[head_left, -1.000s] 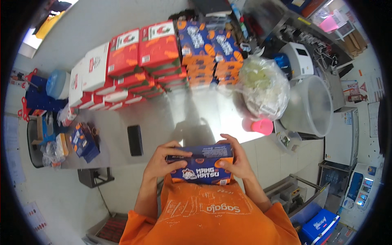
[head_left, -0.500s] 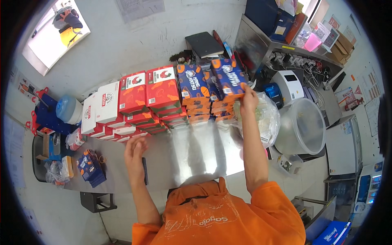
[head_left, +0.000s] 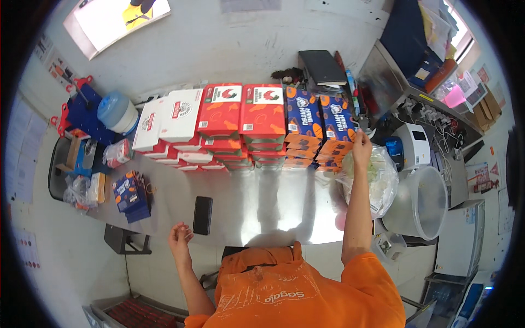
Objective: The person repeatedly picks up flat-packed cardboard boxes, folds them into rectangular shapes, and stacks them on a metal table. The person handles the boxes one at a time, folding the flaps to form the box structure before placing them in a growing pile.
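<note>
My right hand (head_left: 361, 148) is at the right edge of the top blue and orange box (head_left: 337, 119), its fingertips closed at that edge. This box lies flat on the rightmost stack, beside another stack topped by a blue and orange box (head_left: 302, 113). To their left stand stacks of red boxes (head_left: 262, 116) and white-topped red boxes (head_left: 180, 113). My left hand (head_left: 180, 236) hovers near the table's front edge, fingers loosely bent and apart, holding nothing. Close to it a black phone (head_left: 203, 215) lies on the metal table (head_left: 235, 202).
A clear plastic bag (head_left: 377, 183) and a large transparent tub (head_left: 418, 202) sit right of the stacks. Flat blue cartons (head_left: 131, 197) are piled at the table's left. A water jug (head_left: 117, 112) stands behind them. A dark notebook (head_left: 324, 68) lies behind the boxes.
The top blue and orange box, tilted at the rightmost stack before, now lies in line on it. My left hand has drawn back from the red boxes toward the front edge, uncovering the phone.
</note>
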The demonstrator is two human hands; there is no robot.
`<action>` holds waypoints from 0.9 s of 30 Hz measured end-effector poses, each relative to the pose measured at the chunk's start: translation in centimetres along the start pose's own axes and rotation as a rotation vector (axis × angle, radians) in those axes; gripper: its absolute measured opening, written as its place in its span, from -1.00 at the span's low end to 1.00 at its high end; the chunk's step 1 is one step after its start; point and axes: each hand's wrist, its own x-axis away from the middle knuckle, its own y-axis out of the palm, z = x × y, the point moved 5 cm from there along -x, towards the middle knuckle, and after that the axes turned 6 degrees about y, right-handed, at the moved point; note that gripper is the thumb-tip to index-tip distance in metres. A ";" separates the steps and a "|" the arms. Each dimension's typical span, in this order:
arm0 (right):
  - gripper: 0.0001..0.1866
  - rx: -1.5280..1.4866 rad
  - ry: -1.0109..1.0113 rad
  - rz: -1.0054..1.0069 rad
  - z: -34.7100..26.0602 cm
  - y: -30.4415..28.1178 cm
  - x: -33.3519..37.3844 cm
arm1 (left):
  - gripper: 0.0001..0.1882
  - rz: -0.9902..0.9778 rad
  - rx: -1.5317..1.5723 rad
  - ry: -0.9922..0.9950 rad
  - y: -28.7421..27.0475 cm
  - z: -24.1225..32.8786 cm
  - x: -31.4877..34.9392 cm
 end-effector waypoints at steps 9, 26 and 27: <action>-0.78 -0.142 -0.057 0.082 4.1 2.5 17.6 | -0.72 0.172 -0.014 -0.011 -8.3 -4.4 -2.8; -0.22 0.284 0.501 -1.529 -11.6 52.4 65.8 | 0.10 0.144 -0.346 -0.453 -36.4 -6.4 -39.4; -0.18 0.331 0.534 -1.469 -12.1 55.0 67.1 | 0.08 0.068 -0.376 -0.451 -36.5 -6.5 -40.4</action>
